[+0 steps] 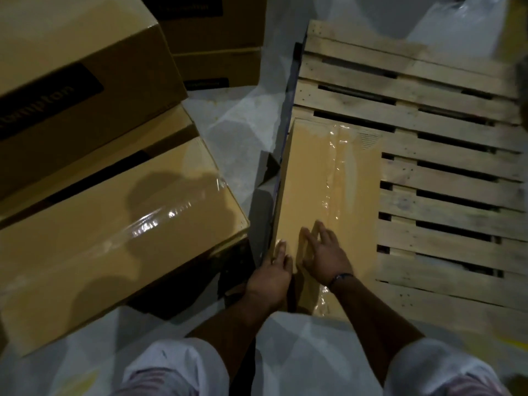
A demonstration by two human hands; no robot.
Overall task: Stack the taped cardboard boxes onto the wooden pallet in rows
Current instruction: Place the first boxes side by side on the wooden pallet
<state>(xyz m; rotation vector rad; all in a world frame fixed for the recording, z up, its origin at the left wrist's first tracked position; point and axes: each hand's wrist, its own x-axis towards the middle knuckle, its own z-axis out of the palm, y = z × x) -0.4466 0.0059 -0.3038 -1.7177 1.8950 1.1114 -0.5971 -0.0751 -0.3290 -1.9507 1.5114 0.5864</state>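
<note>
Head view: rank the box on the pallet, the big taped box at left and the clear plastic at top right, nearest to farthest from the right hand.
1. The box on the pallet: the right hand rests on its near end.
2. The big taped box: to the left, off the pallet.
3. The clear plastic: far right, beyond the pallet.

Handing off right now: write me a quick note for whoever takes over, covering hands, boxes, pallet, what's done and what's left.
Left hand: fingers straight, resting on the first box's near left edge.
Right hand: flat on that box's top, fingers spread.
First box: taped, lying along the left side of the wooden pallet; the other visible slats are bare.
Done: one box on the pallet.
Left: the next taped box and the printed box piled at left, plus the boxes behind. Build the row beside the first box.
</note>
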